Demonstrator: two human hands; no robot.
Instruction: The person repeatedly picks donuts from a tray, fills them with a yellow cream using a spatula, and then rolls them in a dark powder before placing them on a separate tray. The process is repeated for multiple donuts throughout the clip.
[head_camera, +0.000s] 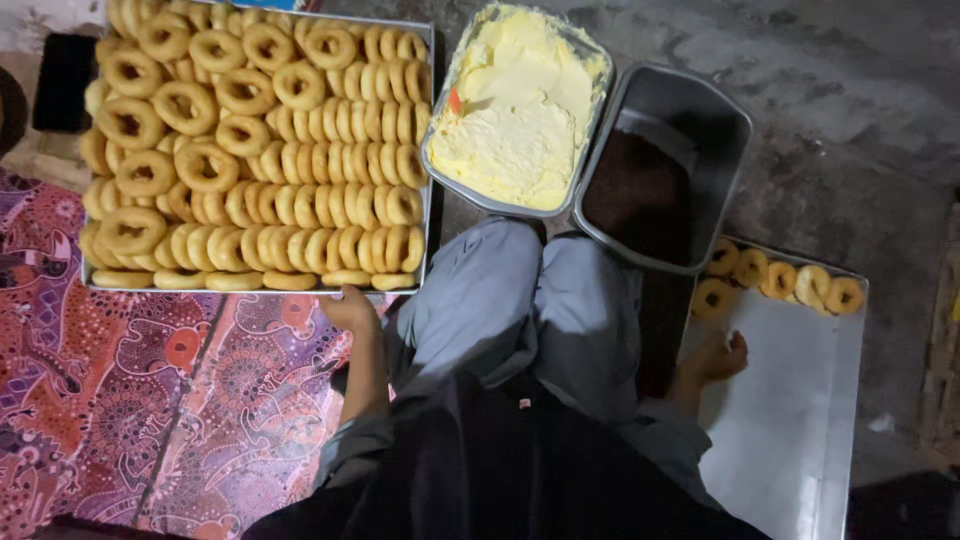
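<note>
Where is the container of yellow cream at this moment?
In the head view, the cream container sits top centre, between the full tray of ring pastries and the metal tin of brown filling.

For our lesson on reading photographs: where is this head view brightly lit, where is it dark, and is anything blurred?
Head view: the cream and the doughnut tray are brightly lit; the bare right tray glares pale; the dark tub and the lower edge sink into shadow; both the left hand and the right hand look slightly soft, dimly lit.
</note>
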